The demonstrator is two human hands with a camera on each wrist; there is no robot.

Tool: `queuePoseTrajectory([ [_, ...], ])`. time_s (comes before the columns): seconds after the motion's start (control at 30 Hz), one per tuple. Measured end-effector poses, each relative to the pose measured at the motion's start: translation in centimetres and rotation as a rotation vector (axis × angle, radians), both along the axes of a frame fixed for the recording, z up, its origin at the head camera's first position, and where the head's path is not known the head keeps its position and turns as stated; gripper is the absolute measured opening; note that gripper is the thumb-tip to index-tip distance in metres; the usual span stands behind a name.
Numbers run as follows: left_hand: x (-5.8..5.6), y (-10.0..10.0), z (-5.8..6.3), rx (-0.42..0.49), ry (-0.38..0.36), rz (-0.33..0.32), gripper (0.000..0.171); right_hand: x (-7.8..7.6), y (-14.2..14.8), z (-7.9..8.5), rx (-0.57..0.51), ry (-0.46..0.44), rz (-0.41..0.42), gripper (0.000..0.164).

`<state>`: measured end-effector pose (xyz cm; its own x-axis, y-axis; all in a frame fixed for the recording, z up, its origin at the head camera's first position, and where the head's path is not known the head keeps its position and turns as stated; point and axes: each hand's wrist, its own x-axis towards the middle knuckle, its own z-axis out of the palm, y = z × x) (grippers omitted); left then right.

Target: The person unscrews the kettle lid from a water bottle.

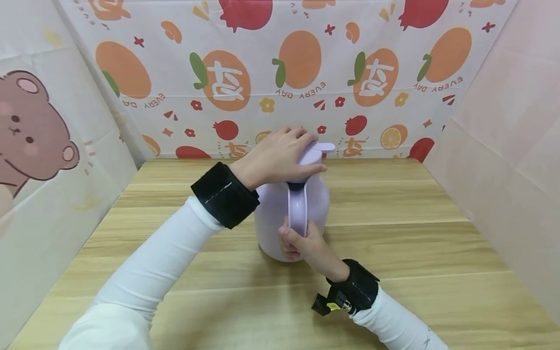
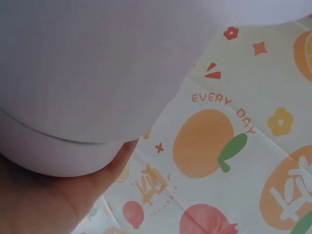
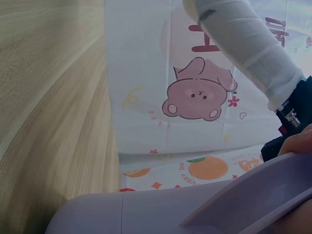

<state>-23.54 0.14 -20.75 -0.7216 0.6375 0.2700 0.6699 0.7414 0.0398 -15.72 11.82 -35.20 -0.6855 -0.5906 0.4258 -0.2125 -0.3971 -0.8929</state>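
A lavender thermal jug (image 1: 270, 214) stands upright on the wooden table, its handle (image 1: 298, 209) facing me. My left hand (image 1: 278, 156) grips the jug's lid (image 1: 309, 158) from the left, with the thumb across the near side and the fingers over the top. A flat tab (image 1: 326, 147) sticks out to the right of the lid. Lower down, my right hand (image 1: 309, 244) holds the bottom of the handle, fingers curled round it. The left wrist view has the jug (image 2: 97, 68) close up against the palm; the right wrist view shows the jug's side (image 3: 90, 214) and handle.
The wooden table (image 1: 393, 233) extends around the jug. Behind it hangs a fruit-print cloth (image 1: 302, 112). A cloth with a bear print (image 1: 32, 131) closes off the left side, and a pale pink cloth (image 1: 512, 146) the right.
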Motion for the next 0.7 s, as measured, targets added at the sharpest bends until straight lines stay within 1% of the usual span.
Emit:
queuePoseTrajectory([
  [0.1, 0.2, -0.1, 0.7, 0.026, 0.006, 0.007, 0.064, 0.0, -0.1, 0.0, -0.005, 0.006, 0.005, 0.035],
  [0.23, 0.3, -0.7, 1.6, 0.124, 0.033, -0.012, 0.063, 0.0, -0.1, 0.0, -0.014, 0.005, 0.005, 0.035],
  [0.33, 0.5, -1.5, 1.9, 0.239, 0.058, -0.033, 0.061, 0.0, -0.1, 0.0, -0.018, 0.000, 0.004, 0.034],
  [0.47, 1.0, -2.4, 2.1, 0.406, 0.084, -0.025, 0.060, 0.0, 0.0, -0.1, -0.016, -0.001, -0.002, 0.035],
  [0.63, 1.2, -3.6, 1.7, 0.603, 0.110, -0.001, 0.056, 0.1, -0.1, -0.1, -0.013, -0.007, -0.011, 0.036],
  [0.7, 1.2, -4.2, 1.4, 0.693, 0.120, -0.012, 0.056, 0.1, -0.1, -0.1, -0.014, -0.009, -0.012, 0.036],
])
